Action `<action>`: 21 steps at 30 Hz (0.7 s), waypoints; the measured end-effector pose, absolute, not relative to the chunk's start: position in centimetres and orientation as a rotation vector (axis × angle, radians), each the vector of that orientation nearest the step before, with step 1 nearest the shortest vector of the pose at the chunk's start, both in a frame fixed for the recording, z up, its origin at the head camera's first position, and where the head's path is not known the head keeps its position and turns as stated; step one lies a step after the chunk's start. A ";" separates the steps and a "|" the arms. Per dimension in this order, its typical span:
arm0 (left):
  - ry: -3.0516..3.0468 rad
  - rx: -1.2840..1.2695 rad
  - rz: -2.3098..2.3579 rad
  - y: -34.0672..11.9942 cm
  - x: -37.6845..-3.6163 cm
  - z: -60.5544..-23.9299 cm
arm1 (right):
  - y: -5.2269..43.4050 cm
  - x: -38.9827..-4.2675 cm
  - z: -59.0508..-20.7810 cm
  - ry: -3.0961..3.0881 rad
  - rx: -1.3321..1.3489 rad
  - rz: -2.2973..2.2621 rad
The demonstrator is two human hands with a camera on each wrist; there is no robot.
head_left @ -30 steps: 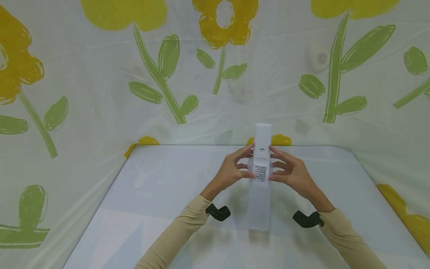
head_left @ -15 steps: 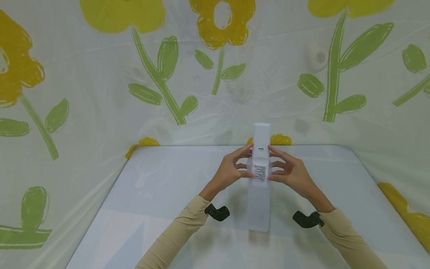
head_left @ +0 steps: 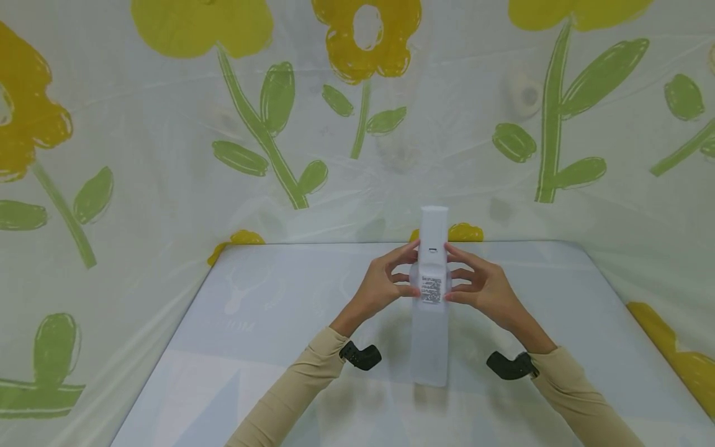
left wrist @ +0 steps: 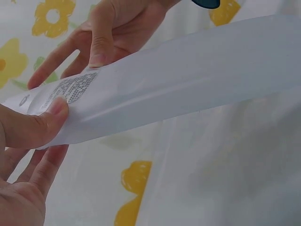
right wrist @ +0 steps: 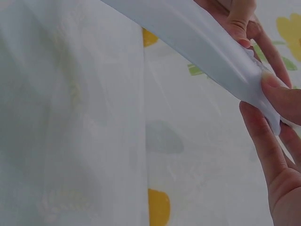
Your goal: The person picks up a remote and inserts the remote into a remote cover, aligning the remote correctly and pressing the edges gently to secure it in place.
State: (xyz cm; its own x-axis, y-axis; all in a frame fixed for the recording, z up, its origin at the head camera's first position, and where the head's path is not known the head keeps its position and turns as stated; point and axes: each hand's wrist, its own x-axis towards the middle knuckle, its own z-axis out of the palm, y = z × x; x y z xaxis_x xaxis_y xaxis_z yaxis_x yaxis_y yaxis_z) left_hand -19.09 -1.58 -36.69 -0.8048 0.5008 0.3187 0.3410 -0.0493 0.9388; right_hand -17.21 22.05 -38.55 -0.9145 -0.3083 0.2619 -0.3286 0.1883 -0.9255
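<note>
I am pinching the long translucent plastic bag (head_left: pixel 431 310) at its printed label (head_left: pixel 432 289) between my left hand (head_left: pixel 382 287) and right hand (head_left: pixel 487 292), thumbs curled on its edges, keeping it stretched flat above the table (head_left: pixel 268 323).

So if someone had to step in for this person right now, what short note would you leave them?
Left hand: pinches the left edge of the long white pouch, thumb by its printed label.
Right hand: pinches the right edge at the same height.
Pouch: held up above the table, one end pointing away, the other hanging toward the person.
Done: pouch is lifted and held from both sides.
Left: likely opening or handling it; nothing shows it open yet.
</note>
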 end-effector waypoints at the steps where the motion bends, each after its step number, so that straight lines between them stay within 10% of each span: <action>1: 2.077 0.928 1.989 -1.6 -19.1 -36.7 | 22.0 -17.2 -38.6 -2.410 0.645 1.881; 21: 2.045 0.899 2.054 -2.3 -19.0 -36.6 | 21.2 -17.4 -38.3 -2.383 0.657 1.899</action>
